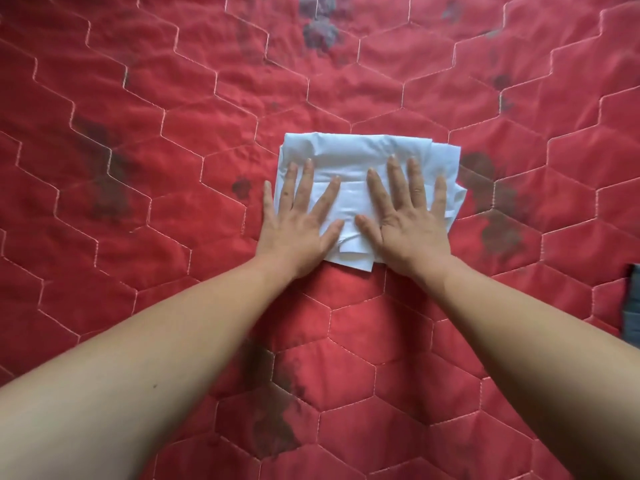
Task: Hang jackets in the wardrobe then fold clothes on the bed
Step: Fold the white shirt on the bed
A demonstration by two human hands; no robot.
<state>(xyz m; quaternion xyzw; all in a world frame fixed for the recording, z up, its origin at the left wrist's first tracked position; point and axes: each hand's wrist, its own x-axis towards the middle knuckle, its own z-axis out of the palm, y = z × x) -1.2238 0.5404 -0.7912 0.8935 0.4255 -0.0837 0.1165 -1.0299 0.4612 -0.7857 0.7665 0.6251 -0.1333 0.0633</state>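
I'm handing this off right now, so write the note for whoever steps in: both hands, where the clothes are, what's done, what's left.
Left hand: flat, fingers spread, pressing the left side of the folded white cloth.
Right hand: flat, pressing its right side.
Cloth lies on the red quilted bedspread, folded into a compact rectangle, edges uneven.
Left: set it aside; a dark item at the right edge may be next. Nothing of the hanging step is in view.

Bright, even light w/ faint soft shadows; wide-angle warp + slight blur at edges.
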